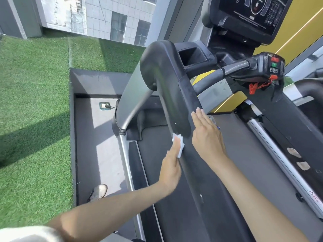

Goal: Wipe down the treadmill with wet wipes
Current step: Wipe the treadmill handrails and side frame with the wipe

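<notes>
Writing: the console [250, 13] print is too small to read, and a script logo on the side rail [314, 198] is blurred.
Buttons: one red and one green on the front pod [274, 63], with a red clip [252, 88] hanging below.
Handrail [171, 95]: black and long. It runs from near the person up and away toward the console, then bends over onto the treadmill [132, 102] upright.
Wipe [180, 145]: white and crumpled, on the handrail's left face.
Left hand [172, 165]: fingers straight, pressing the wipe to the rail.
Right hand [206, 135]: flat, fingers together, laid on the rail's right face. A scrap of white shows past it, and I cannot tell what it is.
Belt [244, 154]: grey, below both hands.
Floor [103, 154]: grey, sunlit, sunk between the treadmill and green turf [35, 102], with a socket [104, 106] and a shoe [99, 190].
Beyond: a tiled building [113, 18].
</notes>
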A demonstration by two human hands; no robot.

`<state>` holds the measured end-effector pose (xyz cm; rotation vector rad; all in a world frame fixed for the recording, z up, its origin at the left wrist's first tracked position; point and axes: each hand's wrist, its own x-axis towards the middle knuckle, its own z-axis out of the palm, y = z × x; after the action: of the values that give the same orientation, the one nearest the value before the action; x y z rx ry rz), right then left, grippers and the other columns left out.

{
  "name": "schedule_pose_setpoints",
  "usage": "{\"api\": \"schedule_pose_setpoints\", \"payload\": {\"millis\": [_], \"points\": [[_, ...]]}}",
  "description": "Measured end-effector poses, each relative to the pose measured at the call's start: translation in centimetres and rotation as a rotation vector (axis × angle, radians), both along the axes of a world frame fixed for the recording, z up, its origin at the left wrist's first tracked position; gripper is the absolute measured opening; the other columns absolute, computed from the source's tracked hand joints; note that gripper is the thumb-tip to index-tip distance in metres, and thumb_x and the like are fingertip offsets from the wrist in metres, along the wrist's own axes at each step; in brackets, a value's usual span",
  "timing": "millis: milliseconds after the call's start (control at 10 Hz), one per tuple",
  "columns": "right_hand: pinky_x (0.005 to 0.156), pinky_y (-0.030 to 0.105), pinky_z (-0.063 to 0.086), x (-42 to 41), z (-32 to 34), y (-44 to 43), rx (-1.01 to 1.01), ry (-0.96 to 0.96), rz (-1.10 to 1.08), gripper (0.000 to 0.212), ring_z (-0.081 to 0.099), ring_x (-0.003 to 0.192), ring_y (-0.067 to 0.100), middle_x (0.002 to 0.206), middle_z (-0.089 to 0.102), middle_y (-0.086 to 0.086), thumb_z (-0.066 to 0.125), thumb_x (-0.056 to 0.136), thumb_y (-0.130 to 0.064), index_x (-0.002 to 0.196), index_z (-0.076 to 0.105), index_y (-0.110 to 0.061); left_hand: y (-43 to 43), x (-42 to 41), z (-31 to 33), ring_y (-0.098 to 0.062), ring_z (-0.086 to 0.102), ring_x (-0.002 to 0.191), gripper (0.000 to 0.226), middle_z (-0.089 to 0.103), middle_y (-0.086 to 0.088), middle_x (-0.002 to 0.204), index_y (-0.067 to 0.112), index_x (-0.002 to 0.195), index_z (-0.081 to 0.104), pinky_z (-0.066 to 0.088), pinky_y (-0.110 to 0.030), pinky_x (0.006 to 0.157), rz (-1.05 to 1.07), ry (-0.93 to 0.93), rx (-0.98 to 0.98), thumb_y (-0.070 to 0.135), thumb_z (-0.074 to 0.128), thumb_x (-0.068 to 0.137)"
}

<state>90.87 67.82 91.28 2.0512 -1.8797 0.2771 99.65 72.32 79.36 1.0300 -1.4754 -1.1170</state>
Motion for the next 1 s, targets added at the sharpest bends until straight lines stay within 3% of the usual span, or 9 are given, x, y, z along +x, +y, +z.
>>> {"api": "schedule_pose_setpoints", "payload": {"millis": [100, 200, 300, 400, 500, 600, 800, 900, 1000], "points": [[0.105, 0.036, 0.027, 0.0, -0.1, 0.0, 0.001, 0.017, -0.021, 0.055, 0.047, 0.129, 0.036, 0.137, 0.049, 0.025, 0.038, 0.075, 0.011, 0.128, 0.052, 0.009, -5.8, 0.4, 1.6, -0.013, 0.046, 0.13, 0.049, 0.045, -0.005, 0.145, 0.017, 0.148, 0.033, 0.035, -0.018, 0.103, 0.074, -0.021, -0.041, 0.034, 0.03, 0.102], [0.106, 0.033, 0.021, 0.0, -0.2, 0.1, 0.026, 0.022, -0.026, 0.055, 0.044, 0.132, 0.035, 0.139, 0.046, 0.025, 0.037, 0.077, 0.01, 0.131, 0.049, 0.008, -7.2, 1.2, 4.4, 0.018, 0.044, 0.118, 0.046, 0.046, 0.017, 0.143, 0.024, 0.142, 0.044, 0.026, -0.006, 0.105, 0.169, -0.01, -0.003, 0.043, 0.045, 0.1], [0.106, 0.034, 0.022, -0.1, 0.0, 0.1, 0.028, 0.015, -0.033, 0.053, 0.043, 0.132, 0.036, 0.139, 0.046, 0.025, 0.036, 0.079, 0.008, 0.131, 0.049, 0.009, -3.5, 0.1, 2.1, 0.014, 0.037, 0.128, 0.05, 0.046, 0.029, 0.137, 0.029, 0.143, 0.042, 0.008, -0.029, 0.119, 0.07, 0.101, -0.066, 0.049, 0.047, 0.097], [0.108, 0.036, 0.027, -0.1, -0.1, 0.0, 0.035, 0.01, -0.028, 0.053, 0.044, 0.132, 0.036, 0.139, 0.046, 0.026, 0.038, 0.079, 0.009, 0.131, 0.049, 0.009, -4.4, 0.4, 1.2, 0.001, 0.041, 0.131, 0.042, 0.048, 0.016, 0.141, 0.025, 0.145, 0.039, 0.024, -0.022, 0.113, 0.046, 0.02, -0.155, 0.032, 0.031, 0.104], [0.109, 0.034, 0.025, -0.1, -0.2, 0.1, 0.047, 0.007, -0.031, 0.054, 0.042, 0.133, 0.035, 0.14, 0.044, 0.025, 0.043, 0.078, 0.014, 0.132, 0.047, 0.008, -8.3, 1.1, 3.3, 0.017, 0.05, 0.111, 0.036, 0.057, 0.035, 0.114, 0.033, 0.133, 0.051, 0.034, -0.006, 0.097, 0.122, -0.002, -0.039, 0.045, 0.039, 0.101], [0.111, 0.036, 0.026, -0.1, -0.1, 0.2, 0.063, 0.007, -0.026, 0.055, 0.038, 0.136, 0.033, 0.143, 0.041, 0.024, 0.04, 0.08, 0.013, 0.135, 0.045, 0.007, -5.9, 1.0, 4.0, 0.016, 0.043, 0.122, 0.04, 0.05, 0.034, 0.129, 0.034, 0.138, 0.047, 0.03, -0.005, 0.1, 0.053, 0.007, -0.008, 0.046, 0.042, 0.1], [0.11, 0.037, 0.027, -0.1, -0.1, 0.2, 0.051, -0.013, -0.014, 0.057, 0.038, 0.135, 0.036, 0.143, 0.041, 0.026, 0.043, 0.078, 0.017, 0.134, 0.045, 0.008, -6.2, 1.1, 2.6, -0.004, 0.038, 0.135, 0.041, 0.045, 0.014, 0.144, 0.025, 0.145, 0.038, 0.023, -0.027, 0.116, 0.008, 0.103, 0.137, 0.029, 0.036, 0.104], [0.107, 0.038, 0.029, -0.1, -0.5, 0.1, 0.019, -0.012, -0.015, 0.056, 0.042, 0.132, 0.038, 0.139, 0.045, 0.026, 0.04, 0.076, 0.015, 0.131, 0.048, 0.009, -7.3, 1.2, 3.3, 0.015, 0.027, 0.133, 0.042, 0.038, 0.038, 0.137, 0.041, 0.142, 0.037, 0.008, -0.031, 0.121, 0.019, 0.083, 0.101, 0.05, 0.03, 0.102], [0.098, 0.047, 0.038, 0.0, -0.4, 0.3, -0.029, 0.004, -0.004, 0.053, 0.051, 0.122, 0.042, 0.132, 0.053, 0.027, 0.04, 0.074, 0.01, 0.125, 0.054, 0.01, -3.1, 0.6, 3.2, -0.007, 0.032, 0.138, 0.057, 0.036, 0.009, 0.151, 0.024, 0.15, 0.028, 0.021, -0.033, 0.117, -0.056, 0.119, 0.102, 0.041, 0.02, 0.096]]}}
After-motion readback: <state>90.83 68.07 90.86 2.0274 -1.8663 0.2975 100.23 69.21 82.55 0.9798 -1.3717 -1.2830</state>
